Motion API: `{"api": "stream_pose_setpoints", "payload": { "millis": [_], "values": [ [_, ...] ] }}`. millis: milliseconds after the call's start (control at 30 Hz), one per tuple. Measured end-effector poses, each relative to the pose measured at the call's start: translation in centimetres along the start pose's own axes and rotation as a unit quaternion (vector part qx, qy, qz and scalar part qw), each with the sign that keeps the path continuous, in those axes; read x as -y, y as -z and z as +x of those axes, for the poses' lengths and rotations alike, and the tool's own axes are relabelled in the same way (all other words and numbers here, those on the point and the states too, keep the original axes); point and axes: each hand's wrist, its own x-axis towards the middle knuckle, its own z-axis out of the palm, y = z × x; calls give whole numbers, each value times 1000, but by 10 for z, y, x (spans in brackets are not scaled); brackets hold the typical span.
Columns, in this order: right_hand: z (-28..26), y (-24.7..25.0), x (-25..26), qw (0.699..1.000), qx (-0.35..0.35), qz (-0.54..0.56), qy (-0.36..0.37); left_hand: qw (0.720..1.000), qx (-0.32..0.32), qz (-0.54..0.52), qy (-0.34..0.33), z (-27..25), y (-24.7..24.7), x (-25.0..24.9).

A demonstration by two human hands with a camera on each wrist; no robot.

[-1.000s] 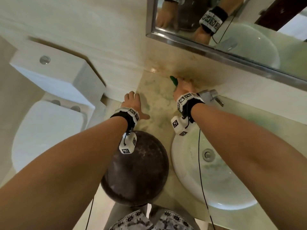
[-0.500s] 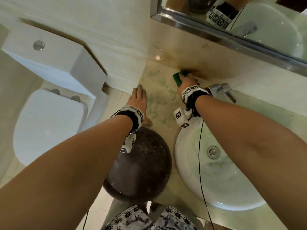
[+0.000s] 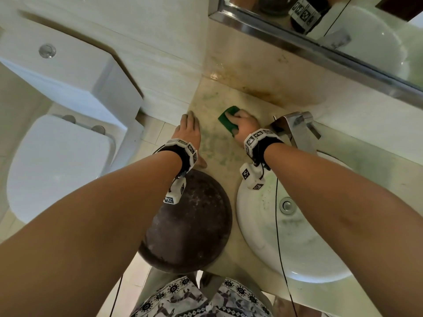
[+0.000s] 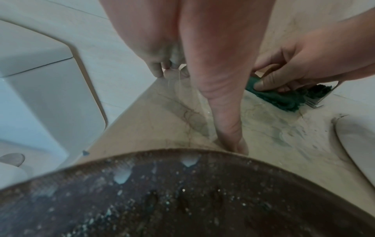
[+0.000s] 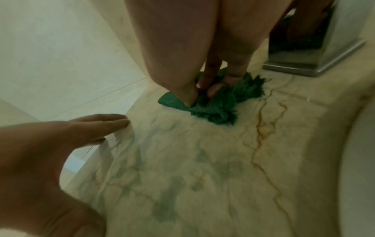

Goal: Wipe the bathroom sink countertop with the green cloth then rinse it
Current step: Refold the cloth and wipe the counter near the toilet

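No readable writing shows. The green cloth (image 3: 227, 120), crumpled and frayed, lies on the veined desk (image 3: 219, 152), clamped under the right hand (image 3: 246, 126) fingers (image 5: 211, 77). The left hand (image 3: 188, 131) presses flat, fingers straight, nearby.

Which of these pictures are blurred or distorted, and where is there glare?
Head view: sharp but wide-angle, the mirror frame slanted. Left wrist view: the dark round bowl is soft up close. Right wrist view: the left hand is blurred, the green cloth soft. No strong glare anywhere.
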Motion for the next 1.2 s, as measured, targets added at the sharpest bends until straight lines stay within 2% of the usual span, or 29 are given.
{"api": "stream_pose_setpoints", "payload": {
  "millis": [100, 200, 267, 367, 533, 633, 800, 1033, 1200],
  "values": [
    [-8, -6, -1, 1000, 3, -2, 9, 1000, -2, 4, 3, 1, 0, 0],
    [-10, -12, 0, 999, -38, 16, -12, 1000, -2, 5, 5, 2, 0, 0],
    [-6, -15, 3, 996, -67, 19, -63, 1000, -2, 3, 3, 2, -1, 1],
    [9, -9, 10, 987, -67, 4, -146, 1000, 1, -5, 0, 2, -3, 1],
    [42, 8, 17, 980, -58, -18, -190, 1000, 2, -17, 3, 3, -5, 5],
    [54, 13, 20, 985, -65, -30, -156, 1000, 0, -20, 2, 3, -4, 4],
    [65, 20, 23, 996, -34, 21, -76, 999, -1, -33, 5, 3, -3, 4],
    [36, 3, 26, 996, -60, 50, 47, 1000, 9, -27, 12, -1, 0, 1],
    [17, -12, 19, 995, -60, 33, 71, 1000, 3, -28, 12, -3, 1, 0]
  ]
}}
